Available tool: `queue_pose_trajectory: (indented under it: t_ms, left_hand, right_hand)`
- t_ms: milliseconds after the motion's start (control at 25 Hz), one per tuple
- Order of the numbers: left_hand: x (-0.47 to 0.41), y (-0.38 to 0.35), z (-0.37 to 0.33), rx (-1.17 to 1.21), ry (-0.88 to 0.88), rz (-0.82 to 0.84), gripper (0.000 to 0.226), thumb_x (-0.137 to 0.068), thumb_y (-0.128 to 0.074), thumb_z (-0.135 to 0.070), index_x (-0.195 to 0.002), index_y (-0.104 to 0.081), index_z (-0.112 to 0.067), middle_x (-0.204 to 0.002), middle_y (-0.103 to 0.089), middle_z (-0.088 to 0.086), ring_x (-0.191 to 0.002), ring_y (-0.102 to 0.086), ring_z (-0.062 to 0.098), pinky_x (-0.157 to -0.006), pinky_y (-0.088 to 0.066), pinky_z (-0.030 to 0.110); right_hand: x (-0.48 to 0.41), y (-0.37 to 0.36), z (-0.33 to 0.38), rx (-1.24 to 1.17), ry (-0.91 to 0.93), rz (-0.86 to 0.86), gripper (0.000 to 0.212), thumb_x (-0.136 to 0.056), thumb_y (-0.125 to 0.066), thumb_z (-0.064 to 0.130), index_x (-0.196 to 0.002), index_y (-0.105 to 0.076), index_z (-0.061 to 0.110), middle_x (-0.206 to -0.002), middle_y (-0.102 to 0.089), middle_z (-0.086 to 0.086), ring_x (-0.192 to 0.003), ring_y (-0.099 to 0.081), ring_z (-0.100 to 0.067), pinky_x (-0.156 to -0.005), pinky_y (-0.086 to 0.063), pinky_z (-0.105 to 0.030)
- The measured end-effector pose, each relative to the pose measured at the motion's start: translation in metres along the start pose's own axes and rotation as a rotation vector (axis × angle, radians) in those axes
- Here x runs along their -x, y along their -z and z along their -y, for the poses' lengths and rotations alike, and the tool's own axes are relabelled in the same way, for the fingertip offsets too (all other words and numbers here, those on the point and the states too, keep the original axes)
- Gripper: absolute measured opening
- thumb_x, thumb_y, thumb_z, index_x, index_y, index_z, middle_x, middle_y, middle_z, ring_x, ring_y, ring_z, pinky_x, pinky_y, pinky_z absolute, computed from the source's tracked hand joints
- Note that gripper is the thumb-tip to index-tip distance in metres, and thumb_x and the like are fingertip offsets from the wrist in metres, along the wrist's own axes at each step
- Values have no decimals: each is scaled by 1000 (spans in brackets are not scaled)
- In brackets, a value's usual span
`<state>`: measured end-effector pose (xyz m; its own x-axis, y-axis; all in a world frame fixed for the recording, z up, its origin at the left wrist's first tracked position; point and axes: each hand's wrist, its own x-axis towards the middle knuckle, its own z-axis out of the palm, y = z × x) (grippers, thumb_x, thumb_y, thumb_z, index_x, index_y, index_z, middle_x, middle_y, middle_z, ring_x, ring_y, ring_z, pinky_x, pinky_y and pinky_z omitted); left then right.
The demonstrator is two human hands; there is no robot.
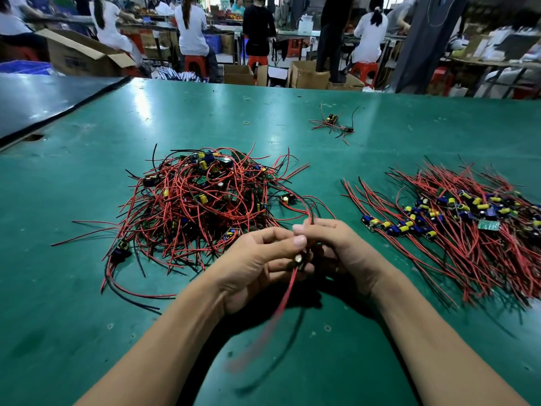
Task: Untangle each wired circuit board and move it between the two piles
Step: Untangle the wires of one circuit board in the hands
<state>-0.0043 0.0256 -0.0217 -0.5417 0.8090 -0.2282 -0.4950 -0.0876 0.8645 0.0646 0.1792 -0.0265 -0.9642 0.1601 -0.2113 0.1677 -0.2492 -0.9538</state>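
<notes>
Between the two piles on the green bench [87, 288], we've got one wired circuit board [298, 258] lifted in both hands. Our left hand [254, 262] curls round the board end, while our right hand [342, 247] pinches its wires [308, 213]. The tangled pile [199, 200] sits just left, and the straightened pile [468, 227] lies to the right.

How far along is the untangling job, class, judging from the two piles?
Done: the right pile lies combed out in rows. In hand: the left hand and right hand grip one board, its red wire dangling. Left: the tangled pile is large, plus a stray cluster farther back.
</notes>
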Motion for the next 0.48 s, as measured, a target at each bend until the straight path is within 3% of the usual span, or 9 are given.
queue_pose_trajectory:
  t_ms: [40,160,320,400,480]
  left_hand:
    - [-1,0,1,-4,-12,-27,22,-69,-75,-13,-87,-63,-8,-79,-71,12,-65,-70,22,-67,-59,30]
    - [-4,2,3,-16,-45,-54,29,-66,-76,-8,-91,-61,-9,-68,-65,4,-62,-64,17,-64,-57,28]
    - [-3,-1,3,-93,-44,-23,30,-69,-75,-6,-97,-65,-5,-63,-61,1,-59,-61,13,-57,-53,25]
    - [-3,-5,4,-124,-33,-38,16,-77,-72,1,-91,-73,-6,-72,-65,9,-60,-58,17,-52,-52,25]
    - [-5,-8,6,-189,-48,-92,16,-82,-65,3,-79,-75,-10,-77,-69,9,-58,-56,15,-50,-51,24]
  right_hand:
    - [-2,0,-1,17,32,-44,21,-75,-80,31,-71,-62,21,-68,-46,-11,-55,-41,-17,-53,-38,-23]
    - [-7,1,-2,73,138,-159,23,-71,-88,33,-72,-68,21,-63,-41,-9,-51,-32,-13,-52,-23,-23]
    - [-12,1,0,-21,253,-335,24,-63,-84,39,-67,-68,21,-57,-42,-1,-37,-29,-8,-35,-21,-16]
    - [-14,-3,-2,-126,204,-324,22,-73,-80,35,-69,-65,20,-54,-40,1,-35,-28,-6,-35,-22,-15]
    - [-15,-8,-3,-137,135,-270,25,-88,-72,34,-68,-66,19,-50,-38,4,-35,-30,-4,-36,-23,-15]
